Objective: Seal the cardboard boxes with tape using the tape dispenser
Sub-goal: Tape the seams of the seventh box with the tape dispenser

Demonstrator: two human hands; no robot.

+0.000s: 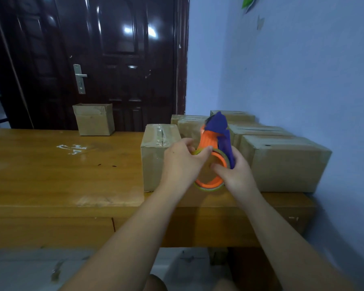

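Observation:
An orange and purple tape dispenser (pixel 215 135) with a clear tape roll (pixel 210 183) is held up over the wooden table (pixel 61 171). My left hand (pixel 181 162) pinches the roll's upper left rim with thumb and fingers. My right hand (pixel 235 171) grips the dispenser's right side, thumb on the orange ring. Just behind my left hand stands a cardboard box (pixel 156 148) with shiny tape along its top seam. A larger cardboard box (pixel 286 162) sits to the right, its top seam untaped as far as I can see.
More cardboard boxes (pixel 259 130) are lined up behind, along the blue wall. A small open-topped box (pixel 95 119) stands at the table's far edge before a dark door (pixel 105 59). White marks (pixel 72 148) stain the tabletop.

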